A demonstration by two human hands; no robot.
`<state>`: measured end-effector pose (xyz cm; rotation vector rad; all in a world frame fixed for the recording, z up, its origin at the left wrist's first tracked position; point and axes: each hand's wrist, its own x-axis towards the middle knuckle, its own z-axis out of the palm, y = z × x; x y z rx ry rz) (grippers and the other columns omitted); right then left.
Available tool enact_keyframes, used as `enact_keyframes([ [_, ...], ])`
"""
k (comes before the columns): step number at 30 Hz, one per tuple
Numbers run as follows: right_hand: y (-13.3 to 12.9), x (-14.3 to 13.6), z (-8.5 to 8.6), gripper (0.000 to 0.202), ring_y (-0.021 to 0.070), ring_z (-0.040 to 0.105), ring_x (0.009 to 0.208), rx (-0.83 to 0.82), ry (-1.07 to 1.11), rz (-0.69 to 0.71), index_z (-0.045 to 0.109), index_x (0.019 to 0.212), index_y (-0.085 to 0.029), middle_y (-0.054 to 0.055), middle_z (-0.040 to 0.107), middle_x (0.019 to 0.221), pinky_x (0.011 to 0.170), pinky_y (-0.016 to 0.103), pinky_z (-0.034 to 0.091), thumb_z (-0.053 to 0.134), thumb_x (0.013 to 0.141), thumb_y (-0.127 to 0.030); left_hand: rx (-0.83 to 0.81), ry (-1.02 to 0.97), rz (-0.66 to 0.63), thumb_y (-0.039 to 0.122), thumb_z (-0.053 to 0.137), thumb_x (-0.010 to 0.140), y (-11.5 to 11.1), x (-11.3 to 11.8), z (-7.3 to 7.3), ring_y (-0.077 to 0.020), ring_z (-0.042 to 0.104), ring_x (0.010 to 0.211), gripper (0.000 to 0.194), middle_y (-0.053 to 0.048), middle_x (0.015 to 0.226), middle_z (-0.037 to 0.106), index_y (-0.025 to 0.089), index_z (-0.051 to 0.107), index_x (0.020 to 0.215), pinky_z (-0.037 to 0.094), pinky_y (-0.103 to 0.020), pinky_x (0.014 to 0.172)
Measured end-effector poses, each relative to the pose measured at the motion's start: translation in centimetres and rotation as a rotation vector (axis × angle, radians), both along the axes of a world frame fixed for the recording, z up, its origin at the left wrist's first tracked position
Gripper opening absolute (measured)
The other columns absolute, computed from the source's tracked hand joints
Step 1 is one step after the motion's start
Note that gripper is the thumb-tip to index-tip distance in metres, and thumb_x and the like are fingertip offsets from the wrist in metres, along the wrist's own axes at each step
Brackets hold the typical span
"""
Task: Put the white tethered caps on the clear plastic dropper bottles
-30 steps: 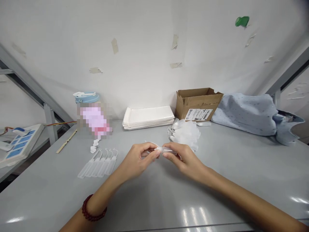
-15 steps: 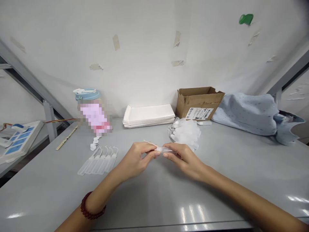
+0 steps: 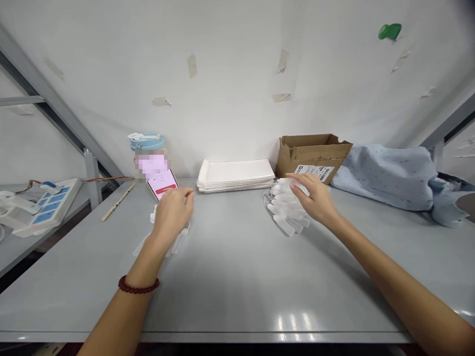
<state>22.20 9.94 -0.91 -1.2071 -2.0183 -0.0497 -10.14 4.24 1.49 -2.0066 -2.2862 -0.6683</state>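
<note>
My left hand is at the left, its fingers curled together above a row of slim translucent plastic bottles with bent nozzles. What those fingers hold, if anything, is hidden. Small white pieces show just beside that hand, partly covered. Over on the right, my right hand reaches over a heap of similar translucent bottles, thumb apart from the fingers and nothing visibly gripped. Whether its fingertips touch the heap I cannot tell.
Against the wall stand a stack of white envelopes, a cardboard box and a pale blue cloth. A lit phone leans on a blue-lidded container. A thin stick and a power strip are at left.
My hands have parted from the middle, where they held a bottle between them. The left moved left over the row; the right moved right and forward to the heap.
</note>
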Motion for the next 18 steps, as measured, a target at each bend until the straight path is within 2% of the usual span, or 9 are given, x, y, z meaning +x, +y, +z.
enact_keyframes([
  [2, 0.6, 0.4, -0.5, 0.028, 0.0263, 0.055, 0.094, -0.008, 0.013, -0.015, 0.062, 0.109, -0.019, 0.010, 0.062, 0.097, 0.083, 0.042, 0.044, 0.046, 0.088, -0.029, -0.015, 0.049, 0.119, 0.026, 0.039, 0.084, 0.2, -2.0, 0.3, -0.0383, 0.057, 0.100, 0.037, -0.020, 0.100, 0.067, 0.011, 0.068, 0.101, 0.044, -0.044, 0.078],
  [4, 0.7, 0.4, -0.9, 0.026, 0.0278, 0.053, 0.099, 0.035, 0.025, -0.031, 0.062, 0.106, -0.019, 0.011, 0.061, 0.102, 0.085, 0.045, 0.042, 0.047, 0.087, -0.028, -0.042, 0.079, 0.210, 0.025, 0.036, 0.083, 0.2, -3.6, 0.5, -0.0403, 0.057, 0.099, 0.039, -0.023, 0.100, 0.066, 0.010, 0.067, 0.103, 0.044, -0.045, 0.074],
  [7, 0.0, -0.4, -1.1, 0.022, 0.0278, 0.053, 0.099, 0.185, 0.030, -0.023, 0.062, 0.102, -0.018, 0.012, 0.059, 0.103, 0.086, 0.046, 0.042, 0.048, 0.086, -0.026, -0.117, 0.102, 0.299, 0.023, 0.039, 0.080, 0.1, -5.3, 0.7, -0.0385, 0.059, 0.092, 0.035, -0.020, 0.095, 0.067, 0.013, 0.069, 0.095, 0.044, -0.041, 0.070],
  [10, -1.6, -2.2, -1.1, 0.018, 0.0262, 0.053, 0.096, 0.279, 0.002, 0.081, 0.060, 0.101, -0.018, 0.012, 0.058, 0.100, 0.083, 0.043, 0.043, 0.050, 0.086, -0.021, -0.204, 0.102, 0.345, 0.021, 0.043, 0.077, -0.2, -6.3, 1.1, -0.0355, 0.060, 0.089, 0.028, -0.017, 0.087, 0.068, 0.015, 0.070, 0.084, 0.044, -0.037, 0.067],
  [15, -5.0, -5.9, -1.5, 0.017, 0.0243, 0.052, 0.094, 0.150, -0.071, 0.358, 0.056, 0.100, -0.017, 0.012, 0.057, 0.101, 0.080, 0.040, 0.043, 0.048, 0.086, -0.013, -0.317, 0.080, 0.388, 0.020, 0.048, 0.079, -0.5, -7.3, 1.7, -0.0321, 0.058, 0.098, 0.024, -0.013, 0.101, 0.066, 0.017, 0.067, 0.093, 0.044, -0.035, 0.069],
  [18, -6.5, -7.7, -2.0, 0.017, 0.0239, 0.051, 0.092, 0.035, -0.153, 0.463, 0.055, 0.101, -0.015, 0.013, 0.058, 0.100, 0.078, 0.040, 0.042, 0.046, 0.087, -0.013, -0.411, 0.072, 0.405, 0.023, 0.053, 0.083, -0.5, -7.7, 1.6, -0.0291, 0.058, 0.100, 0.020, -0.011, 0.106, 0.063, 0.017, 0.065, 0.097, 0.047, -0.038, 0.075],
])
